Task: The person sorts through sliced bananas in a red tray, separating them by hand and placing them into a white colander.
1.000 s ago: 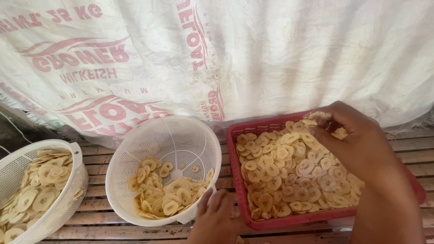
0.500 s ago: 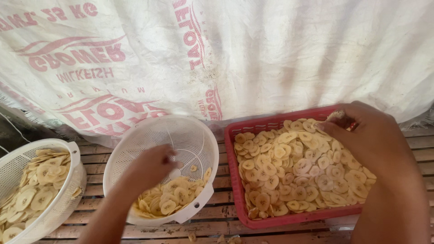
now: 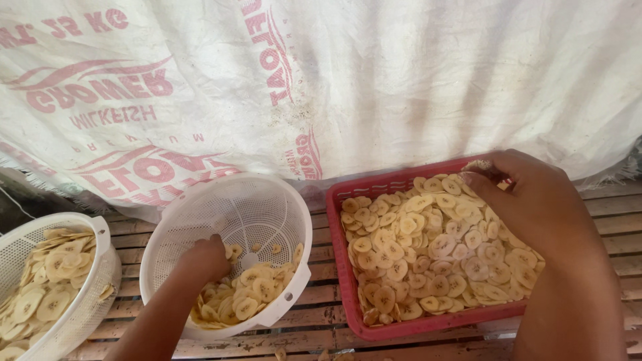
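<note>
A red rectangular basket (image 3: pixel 428 323) full of pale yellow banana slices (image 3: pixel 428 247) sits on the right. My right hand (image 3: pixel 535 200) rests over its far right corner, fingers curled on a few slices. A round white colander (image 3: pixel 264 200), tilted toward me, holds a smaller heap of slices (image 3: pixel 257 287) at its low side. My left hand (image 3: pixel 204 261) is inside it, fingers closed among the slices; whether it grips any is hidden.
A second white colander (image 3: pixel 100 267) with slices stands at the far left edge. Everything rests on a slatted wooden platform (image 3: pixel 615 220). A white printed sack sheet (image 3: pixel 374 80) hangs as a backdrop right behind the containers.
My left hand rose from the front edge between the containers and went into the middle colander, down to the slices. My right hand stayed at the red basket's far corner.
</note>
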